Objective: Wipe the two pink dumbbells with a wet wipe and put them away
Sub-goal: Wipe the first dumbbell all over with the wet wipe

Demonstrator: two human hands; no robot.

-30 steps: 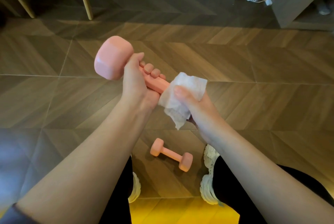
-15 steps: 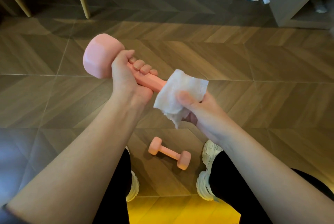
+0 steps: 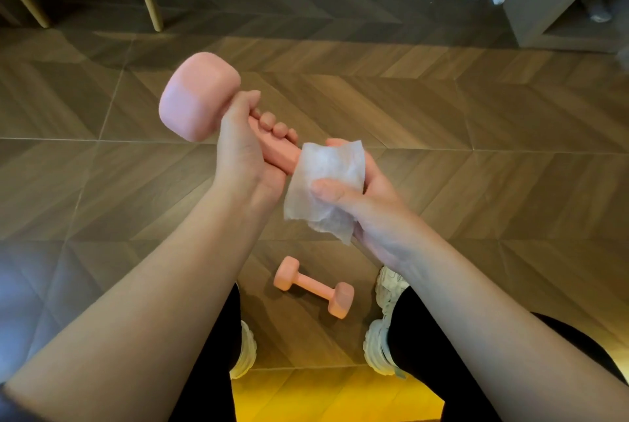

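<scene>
At centre, left hand (image 3: pixel 245 156): curled round the handle of the raised pink coated dumbbell (image 3: pixel 199 96).
Right hand (image 3: pixel 367 204): pinches a limp white wet wipe (image 3: pixel 326 183) over the lower end.
Handling: probably dense, rigid, slick when damp; grip the handle.
Second pink dumbbell (image 3: pixel 311 287): on the wooden floor (image 3: pixel 476 149), between white shoes (image 3: pixel 384 289).
Writing: none readable.

Two pink dumbbells (image 3: pixel 199 96) (image 3: pixel 313 287), one wet wipe (image 3: pixel 328 170), two hands (image 3: pixel 243 156) (image 3: pixel 371 204), two white shoes (image 3: pixel 245 352) (image 3: pixel 376 345)

Single cam on your head, wide-angle, aimed fwd & down at the floor (image 3: pixel 476 156). Your left hand (image 3: pixel 245 156) & right hand (image 3: pixel 367 204) sit close, mid-frame; shoes (image 3: pixel 384 336) low in frame.
</scene>
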